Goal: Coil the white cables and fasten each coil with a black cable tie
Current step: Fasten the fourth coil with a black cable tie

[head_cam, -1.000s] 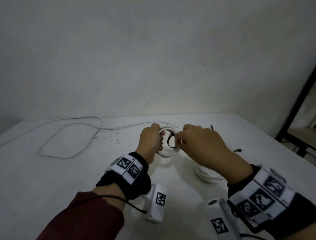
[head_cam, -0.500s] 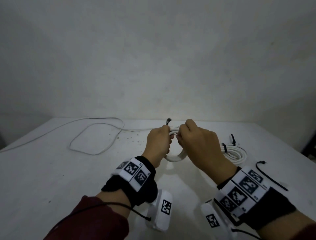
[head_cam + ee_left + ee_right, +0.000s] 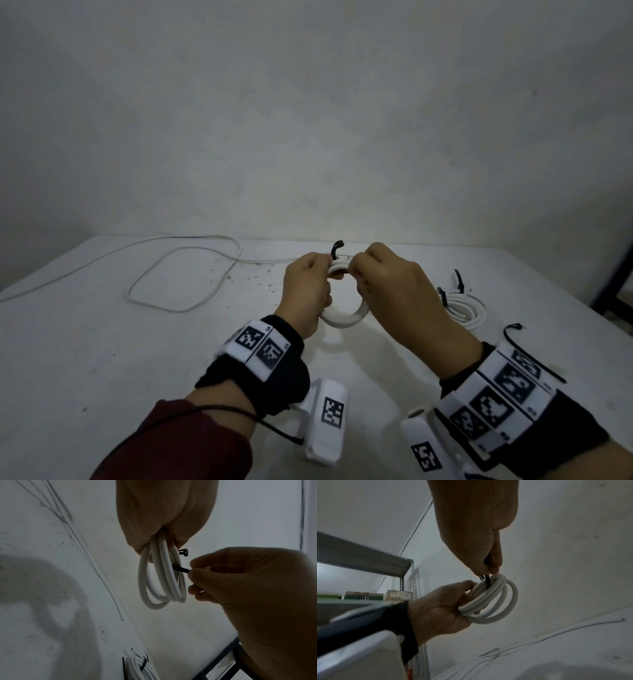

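Both hands have drawn closer together since a moment ago. Between them is a coil (image 3: pixel 342 317): the left hand (image 3: pixel 306 294) grips it, the right hand (image 3: pixel 394 291) pinches a tie (image 3: pixel 180 569) threaded through it, not yet cinched. Right of the right hand lie a tied coil (image 3: pixel 466 306) and spare tie (image 3: pixel 529 353); left, loose cable (image 3: pixel 178 274) remains on the table (image 3: pixel 102 359).

Right hand (image 3: pixel 481 545) pinches black tie (image 3: pixel 487 583) at coil (image 3: pixel 493 600).

left hand (image 3: pixel 306 292) fist-curled, right hand (image 3: pixel 394 291) in pinching grip, both raised
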